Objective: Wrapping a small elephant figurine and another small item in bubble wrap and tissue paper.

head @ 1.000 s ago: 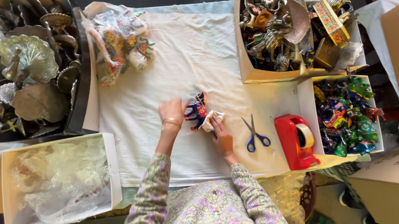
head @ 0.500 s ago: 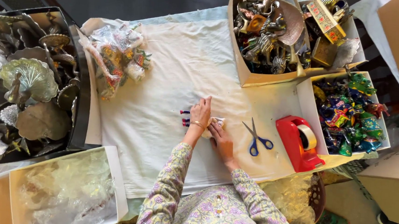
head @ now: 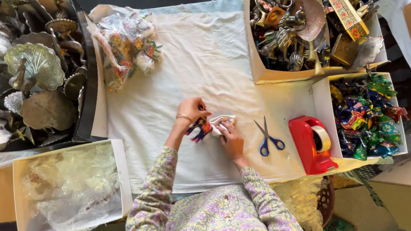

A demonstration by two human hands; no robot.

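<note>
Your left hand [head: 192, 110] grips a small multicoloured figurine [head: 200, 127] at worktop [head: 293, 100] centre, on the white cloth [head: 179, 70]. Your right hand [head: 230, 140] pinches white wrap [head: 220, 123] against it. Fig. detail partly hidden by fingers; scissors [head: 267, 137] lie just beside.

One view only: head camera. We are looking almost straight down from above the white cloth [head: 204, 57] on the table, with our own patterned sleeves [head: 227, 218] entering at the bottom edge. We are standing well back, taking in the whole work surface from the dark tray [head: 84, 97] at left to, seemingly, cardboard boxes [head: 402, 192] at right. No second view is sharing the scene.
</note>
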